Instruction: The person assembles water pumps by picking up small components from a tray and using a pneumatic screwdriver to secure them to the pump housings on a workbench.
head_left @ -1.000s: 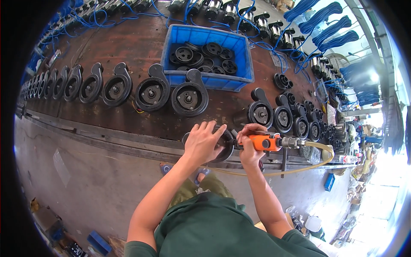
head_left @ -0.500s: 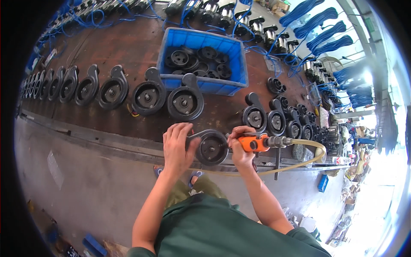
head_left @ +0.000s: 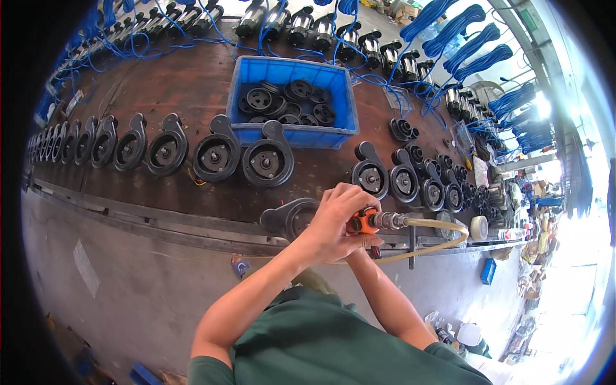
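Observation:
My left hand (head_left: 335, 221) reaches across to the right, its fingers closed over an orange air tool (head_left: 364, 222) with a metal hose fitting. Just beneath the tool, my right hand (head_left: 359, 253) is mostly covered by the left one; its fingers are hidden. Beside my left hand, a round black pump housing (head_left: 299, 215) with a side spout lies at the table's front edge, spout to the left. My left hand and wrist cover its right part. A pale hose (head_left: 443, 224) runs from the tool's fitting and loops back below my hands.
A blue crate (head_left: 295, 136) holding several black round parts stands behind. Similar black housings (head_left: 266, 163) line the table to the left, and more (head_left: 371, 178) stand to the right. Steel-bodied pumps (head_left: 300, 27) with blue cables line the back. A tape roll (head_left: 479, 228) sits at right.
My left hand has left the housing's spout side and moved right onto the air tool. The tool has turned and now lies partly behind my left fingers. The whole view has shifted slightly.

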Demonstrator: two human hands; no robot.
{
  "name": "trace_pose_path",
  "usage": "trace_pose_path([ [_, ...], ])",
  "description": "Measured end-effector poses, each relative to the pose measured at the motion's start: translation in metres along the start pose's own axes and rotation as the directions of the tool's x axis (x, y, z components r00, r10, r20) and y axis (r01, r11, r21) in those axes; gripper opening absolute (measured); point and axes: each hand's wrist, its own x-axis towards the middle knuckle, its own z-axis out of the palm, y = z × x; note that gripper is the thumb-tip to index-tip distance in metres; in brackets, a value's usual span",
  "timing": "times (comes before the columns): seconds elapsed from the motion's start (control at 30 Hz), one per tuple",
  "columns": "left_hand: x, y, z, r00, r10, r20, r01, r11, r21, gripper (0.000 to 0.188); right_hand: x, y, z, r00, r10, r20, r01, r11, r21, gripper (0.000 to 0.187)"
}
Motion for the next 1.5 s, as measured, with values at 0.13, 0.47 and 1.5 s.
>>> trace_pose_path([
  [0.13,-0.008,0.008,-0.011,0.99,-0.042,-0.136,0.03,0.995,-0.094,0.06,0.002,0.0,0.0,1.0,-0.016,-0.016,0.016,1.0,-0.008,0.036],
  [0.47,-0.089,-0.109,-0.055,0.747,-0.525,-0.408,0.663,0.554,0.503,0.043,0.011,-0.009,0.001,0.984,0.017,-0.178,0.009,0.99,0.14,0.029],
  [1.5,-0.092,-0.112,-0.04,0.725,-0.511,-0.461,0.674,0.666,0.321,0.046,0.009,0.003,-0.001,0.996,0.022,-0.09,-0.008,0.988,0.153,0.03],
])
